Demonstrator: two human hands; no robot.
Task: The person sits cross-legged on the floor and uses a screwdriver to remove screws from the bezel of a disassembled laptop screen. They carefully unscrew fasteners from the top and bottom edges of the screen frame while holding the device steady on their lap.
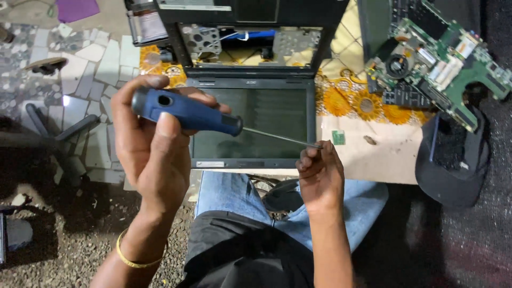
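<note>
1. The screwdriver (213,121) lies slantwise in the air above the laptop screen panel (250,124), its blue handle to the upper left of the panel's left edge and its thin metal shaft running down to the right across the dark glass.
2. The left hand (152,149) is wrapped around the blue handle: the thumb (166,130) presses up against the underside, and the other fingers curl over the top, closed tight on the grip.
3. The black collar of the handle sticks out past the fingers, over the left part of the panel.
4. The right hand (320,173) sits at the lower right corner of the panel, its fingers bent into a loose fist.
5. The tip of the shaft meets the right fingertips (314,153); they pinch or steady it, though the exact contact is too small to tell.
6. Above the panel lies the opened laptop base (250,45), its metal frame showing.
7. To the upper right of the panel rests a green circuit board (442,58) with a round fan, on a flowered cloth (352,101).
8. A dark cap (453,165) lies to the right of the panel, well apart from it.
9. Below the panel are the person's blue-jeaned knees (229,192).
</note>
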